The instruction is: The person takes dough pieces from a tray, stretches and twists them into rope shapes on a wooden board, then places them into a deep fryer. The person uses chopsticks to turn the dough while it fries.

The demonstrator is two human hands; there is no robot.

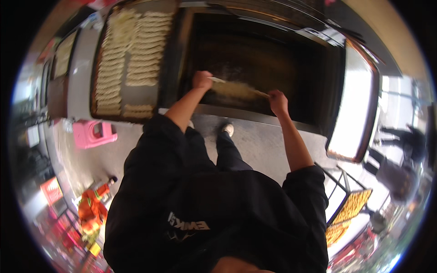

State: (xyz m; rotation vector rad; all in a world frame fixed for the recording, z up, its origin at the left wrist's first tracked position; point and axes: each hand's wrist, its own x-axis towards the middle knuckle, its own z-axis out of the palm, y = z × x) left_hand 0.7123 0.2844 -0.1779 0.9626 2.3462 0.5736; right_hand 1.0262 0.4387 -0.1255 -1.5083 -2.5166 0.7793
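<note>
My left hand (202, 80) and my right hand (278, 101) are held apart over a large dark rectangular vat (307, 65) with a metal rim. A pale strand, seemingly dough, shows at the fingers of my left hand, and a thin tan end at those of my right. Between them spans a blurred tan shape (235, 89); whether it is one piece of dough or several is unclear. Left of the vat lies a metal tray (140, 95) with rows of pale twisted dough strips (145, 47). A loose, pale heap (123, 27) lies at its far end.
A bright, dark-edged tray (353, 102) stands right of the vat. A pink plastic stool (94, 133) is on the floor at the left. Behind on the right, a rack holds golden twists (353, 204). People stand at the right edge; a person in orange (91, 208) is lower left.
</note>
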